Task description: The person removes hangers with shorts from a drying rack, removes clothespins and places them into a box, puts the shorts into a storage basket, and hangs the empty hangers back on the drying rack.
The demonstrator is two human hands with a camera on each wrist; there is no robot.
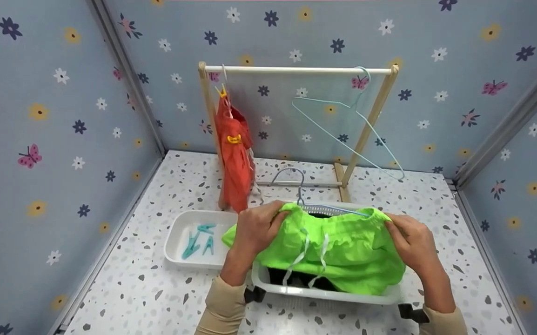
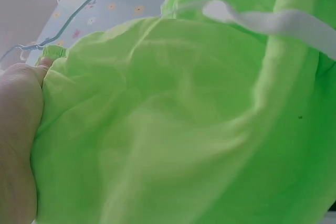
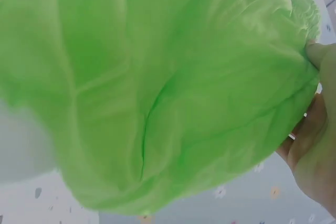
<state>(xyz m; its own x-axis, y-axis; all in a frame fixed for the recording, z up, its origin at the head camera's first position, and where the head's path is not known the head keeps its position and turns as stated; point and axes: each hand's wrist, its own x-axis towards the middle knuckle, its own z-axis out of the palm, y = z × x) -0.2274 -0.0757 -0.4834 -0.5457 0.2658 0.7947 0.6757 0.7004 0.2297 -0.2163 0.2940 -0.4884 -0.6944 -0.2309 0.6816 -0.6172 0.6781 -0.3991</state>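
Note:
Lime-green shorts (image 1: 357, 251) with an elastic waistband and a white drawstring (image 1: 323, 253) hang spread between both hands in the head view. My left hand (image 1: 257, 230) pinches the waistband at one end, and my right hand (image 1: 412, 239) grips the opposite end. A bluish hanger (image 1: 300, 188) sits at the waistband; its hook rises behind the shorts, while cloth hides most of its lower part. Green cloth (image 2: 157, 124) fills much of the left wrist view. In the right wrist view, the thumb presses on the cloth near the gathered waistband (image 3: 302, 11).
Beneath the shorts is a white basket (image 1: 291, 291) with dark cloth inside. A white tray (image 1: 175, 253) holds several teal clothespins (image 1: 191, 246). Behind stands a rack (image 1: 296, 70) carrying a red garment (image 1: 236, 163) with yellow clips and a bare light-blue hanger (image 1: 326, 132).

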